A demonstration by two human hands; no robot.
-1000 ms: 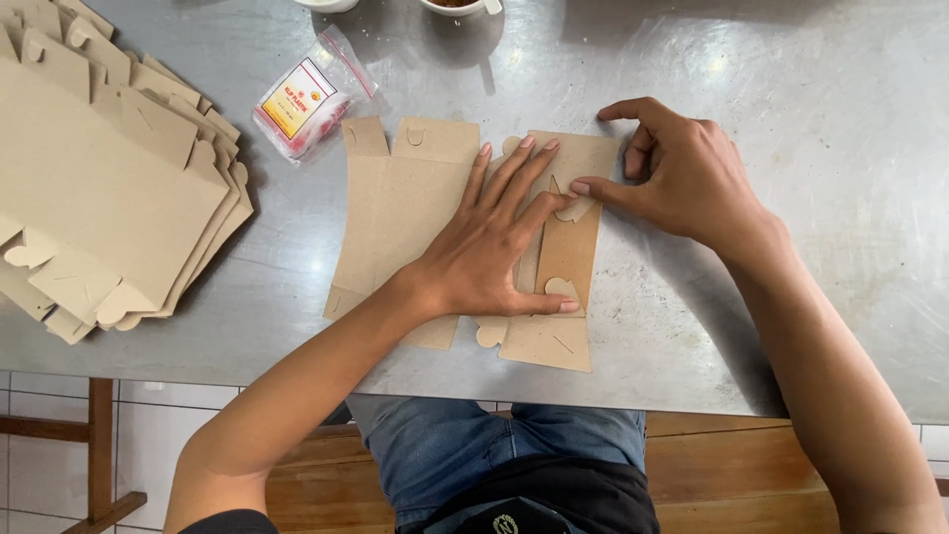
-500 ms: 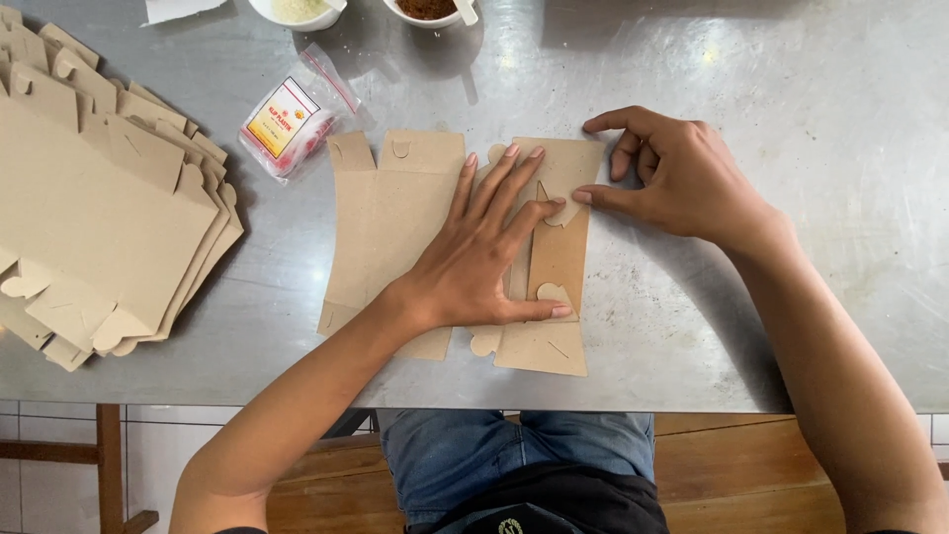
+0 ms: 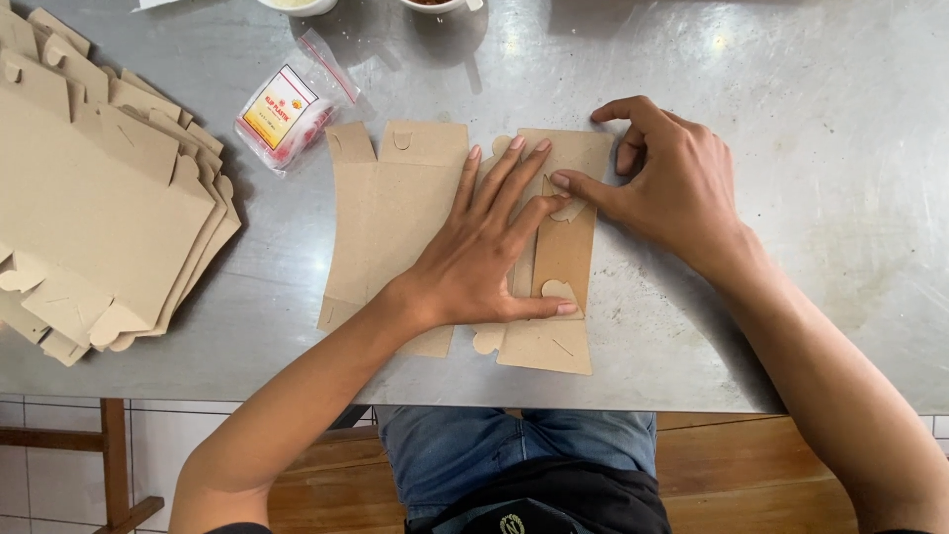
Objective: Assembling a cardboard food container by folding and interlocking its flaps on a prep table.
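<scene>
Head camera looks straight down, close above the metal table [image 3: 791, 247].

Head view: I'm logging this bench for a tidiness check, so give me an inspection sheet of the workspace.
Surface: grey metal table, scuffed, with glare spots.
Job's things: flat cardboard box blank, one panel folded over at its right.
Clutter: stack of box blanks at left; small plastic packet; two white bowls cut off at the top edge.
Grippers: left hand spread flat on the blank; right hand presses the folded flap with a fingertip.
Cables: nothing seen.
Surroundings: wooden bench, tiled wall below the table.
</scene>
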